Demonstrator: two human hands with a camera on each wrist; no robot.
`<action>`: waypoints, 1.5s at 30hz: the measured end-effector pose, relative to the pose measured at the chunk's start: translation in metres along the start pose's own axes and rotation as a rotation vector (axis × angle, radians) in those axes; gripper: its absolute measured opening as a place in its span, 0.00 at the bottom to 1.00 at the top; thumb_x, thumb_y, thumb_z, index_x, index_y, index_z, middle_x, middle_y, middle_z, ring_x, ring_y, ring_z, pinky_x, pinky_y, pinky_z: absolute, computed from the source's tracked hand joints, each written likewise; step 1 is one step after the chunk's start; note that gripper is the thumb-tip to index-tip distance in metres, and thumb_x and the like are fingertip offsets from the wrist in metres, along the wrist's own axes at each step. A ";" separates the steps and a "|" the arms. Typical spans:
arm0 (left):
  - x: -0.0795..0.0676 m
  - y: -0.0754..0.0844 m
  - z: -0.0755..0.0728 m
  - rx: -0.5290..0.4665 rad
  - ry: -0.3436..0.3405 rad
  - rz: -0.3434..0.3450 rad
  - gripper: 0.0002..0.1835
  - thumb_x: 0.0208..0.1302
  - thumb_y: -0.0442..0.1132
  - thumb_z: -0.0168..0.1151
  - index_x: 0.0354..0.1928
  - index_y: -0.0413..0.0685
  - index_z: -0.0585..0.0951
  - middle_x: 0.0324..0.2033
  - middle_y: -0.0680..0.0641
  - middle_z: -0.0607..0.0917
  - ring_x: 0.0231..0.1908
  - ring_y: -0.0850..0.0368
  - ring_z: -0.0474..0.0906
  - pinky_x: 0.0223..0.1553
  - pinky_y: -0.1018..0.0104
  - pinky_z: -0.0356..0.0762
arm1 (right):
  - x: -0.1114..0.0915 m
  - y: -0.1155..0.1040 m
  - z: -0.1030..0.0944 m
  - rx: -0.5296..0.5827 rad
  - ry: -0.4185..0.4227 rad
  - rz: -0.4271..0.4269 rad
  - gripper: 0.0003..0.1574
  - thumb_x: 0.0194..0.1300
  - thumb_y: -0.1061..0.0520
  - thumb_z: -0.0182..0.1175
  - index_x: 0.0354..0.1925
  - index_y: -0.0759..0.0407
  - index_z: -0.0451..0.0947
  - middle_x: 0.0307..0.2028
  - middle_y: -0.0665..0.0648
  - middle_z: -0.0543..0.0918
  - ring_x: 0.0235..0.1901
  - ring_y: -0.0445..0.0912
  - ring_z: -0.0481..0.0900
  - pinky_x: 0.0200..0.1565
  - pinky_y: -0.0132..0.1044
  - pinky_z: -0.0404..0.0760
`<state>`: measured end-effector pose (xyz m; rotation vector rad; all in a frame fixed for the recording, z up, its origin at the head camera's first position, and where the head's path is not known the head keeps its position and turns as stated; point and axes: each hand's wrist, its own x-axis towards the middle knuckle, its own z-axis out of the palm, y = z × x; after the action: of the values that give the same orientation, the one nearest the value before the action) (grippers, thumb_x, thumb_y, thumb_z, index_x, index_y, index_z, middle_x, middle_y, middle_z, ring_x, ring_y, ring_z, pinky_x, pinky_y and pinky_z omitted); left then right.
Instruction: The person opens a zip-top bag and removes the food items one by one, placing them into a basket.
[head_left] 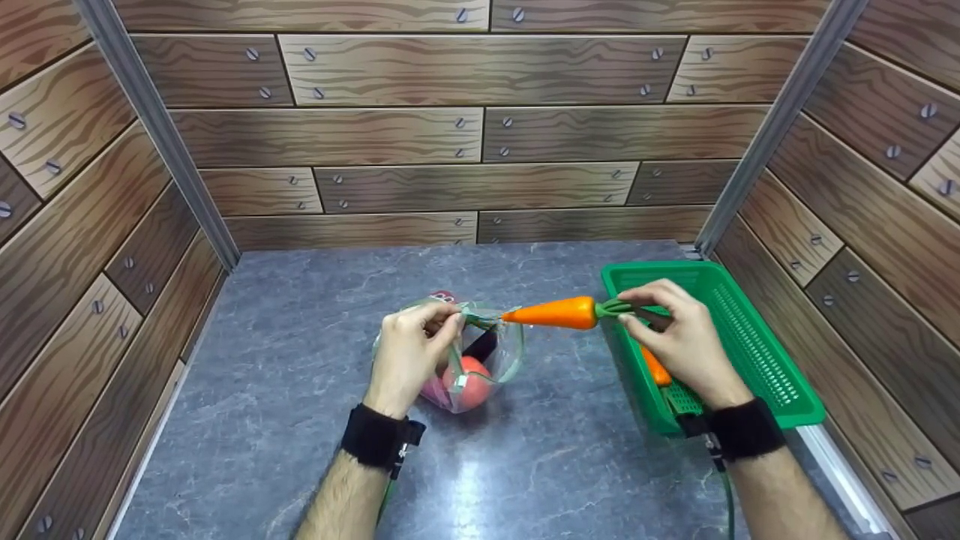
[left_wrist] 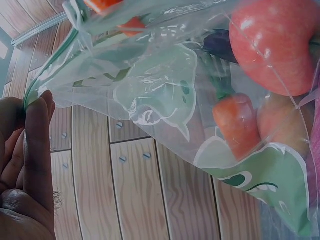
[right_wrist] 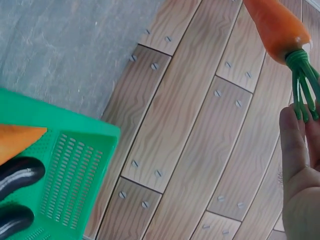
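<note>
Right grip (head_left: 684, 339) pinches a glossy, tapered, green-stemmed orange carrot (head_left: 562, 313).

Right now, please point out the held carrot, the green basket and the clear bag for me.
Held carrot (head_left: 559, 312): head view, middle of its orange body.
Green basket (right_wrist: 65, 115): right wrist view, on its rim.
Clear bag (left_wrist: 157, 90): left wrist view, on the pale green print on its side.

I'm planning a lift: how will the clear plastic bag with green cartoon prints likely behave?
The clear plastic bag is probably floppy, since its thin film creases. Its base may sag under the round pinkish-red fruit low inside. The film could be slippery, given its glossy highlights.
</note>
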<state>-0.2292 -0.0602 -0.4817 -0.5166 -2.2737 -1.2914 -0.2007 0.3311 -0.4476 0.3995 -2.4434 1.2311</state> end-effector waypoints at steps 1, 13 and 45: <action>0.000 0.000 0.000 0.002 0.002 -0.001 0.05 0.78 0.36 0.79 0.50 0.44 0.97 0.38 0.49 0.99 0.35 0.60 0.94 0.40 0.66 0.95 | 0.000 0.000 -0.002 0.002 0.010 -0.007 0.18 0.76 0.69 0.77 0.60 0.58 0.94 0.54 0.58 0.90 0.56 0.33 0.88 0.61 0.19 0.89; -0.001 0.000 -0.001 0.008 0.000 -0.018 0.05 0.78 0.37 0.79 0.50 0.47 0.98 0.39 0.49 0.99 0.35 0.60 0.94 0.41 0.66 0.95 | -0.001 0.004 -0.026 0.046 0.122 0.007 0.17 0.75 0.71 0.77 0.59 0.63 0.93 0.53 0.46 0.86 0.55 0.32 0.89 0.60 0.20 0.90; -0.005 -0.001 -0.002 -0.015 -0.006 -0.032 0.06 0.79 0.36 0.79 0.51 0.46 0.98 0.40 0.49 0.99 0.36 0.59 0.94 0.41 0.68 0.95 | 0.007 0.047 -0.062 -0.144 0.319 0.232 0.20 0.78 0.65 0.77 0.65 0.67 0.91 0.50 0.44 0.83 0.51 0.24 0.81 0.55 0.10 0.83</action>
<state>-0.2255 -0.0628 -0.4842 -0.4913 -2.2879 -1.3250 -0.2138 0.4078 -0.4437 -0.1177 -2.3241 1.0980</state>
